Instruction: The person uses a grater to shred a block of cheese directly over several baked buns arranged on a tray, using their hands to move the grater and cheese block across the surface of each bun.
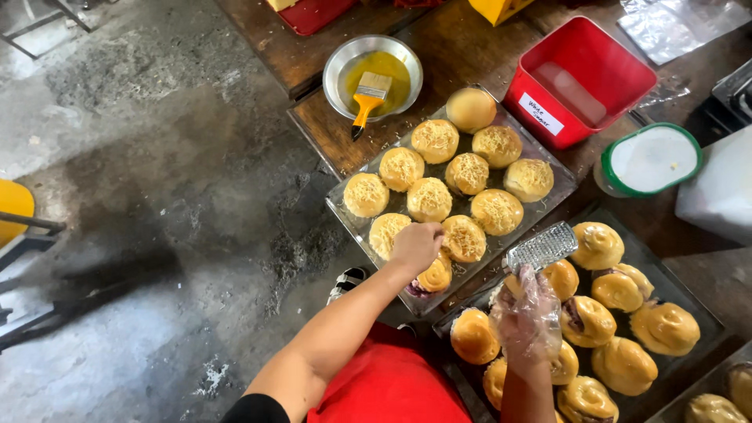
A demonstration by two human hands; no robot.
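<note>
Head view, looking straight down on a dark wooden table [329, 125] beside a stained concrete floor [157, 180]. At twelve o'clock, a round metal bowl [373, 76] of yellow glaze, with a yellow-handled brush [368, 98] lying in it. At one to two o'clock, a red plastic tub [580, 78]; just right of it a round container with a green-rimmed white lid [650, 159]. Dead centre, a clear-lined tray [345, 215] of round buns, most topped with grated cheese, one plain bun [471, 109] at its far end. At four to five o'clock, a second dark tray [705, 321] crowded with glossy untopped buns.

Now the grip. Left hand [416, 244], bare, fingers bunched and pointing down, touching a cheese-topped bun [464, 238] at the near end of the centre tray; anything pinched in the fingertips cannot be told. Right hand [526, 315], inside a clear plastic glove, closed round the handle of a small metal grater [542, 247], held over the near tray's inner corner. Red clothing [388, 380] at six o'clock.
</note>
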